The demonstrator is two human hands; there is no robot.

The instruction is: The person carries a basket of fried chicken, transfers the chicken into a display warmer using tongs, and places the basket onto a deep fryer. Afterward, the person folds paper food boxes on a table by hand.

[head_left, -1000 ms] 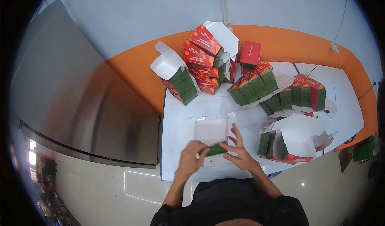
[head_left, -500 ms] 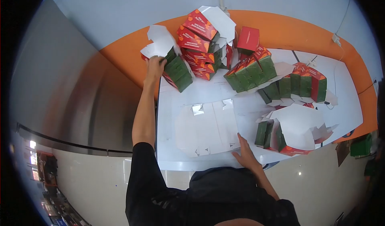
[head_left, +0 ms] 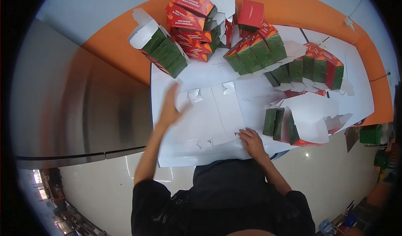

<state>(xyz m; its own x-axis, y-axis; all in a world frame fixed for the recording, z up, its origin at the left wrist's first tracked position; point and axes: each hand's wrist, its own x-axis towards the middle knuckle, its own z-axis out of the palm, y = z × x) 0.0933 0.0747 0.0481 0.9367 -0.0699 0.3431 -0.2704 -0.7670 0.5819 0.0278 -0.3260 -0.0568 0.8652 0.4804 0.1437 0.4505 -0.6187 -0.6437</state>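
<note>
A flat white carton blank [head_left: 209,119] with cut notches lies unfolded on the table. My right hand [head_left: 252,144] is at its near right corner, with the fingers bent and pressed together on the edge. Above the blank's left side hovers my left hand [head_left: 171,108], blurred by motion. Its thumb stands apart from the fingers, and nothing shows in it. Beyond that hand, a row of folded red and green boxes [head_left: 167,54] with an open white lid rests at the table's far left.
Stacked red boxes [head_left: 188,18] stand at the back, beside a closed red box [head_left: 251,14]. More green and red boxes [head_left: 259,52] fill the right side of the white table [head_left: 171,158]. A metallic panel [head_left: 79,102] borders the left.
My left hand has left the row of boxes at the far left and come back over the blank. My right hand has closed its fingers at the blank's corner. The view has shifted.
</note>
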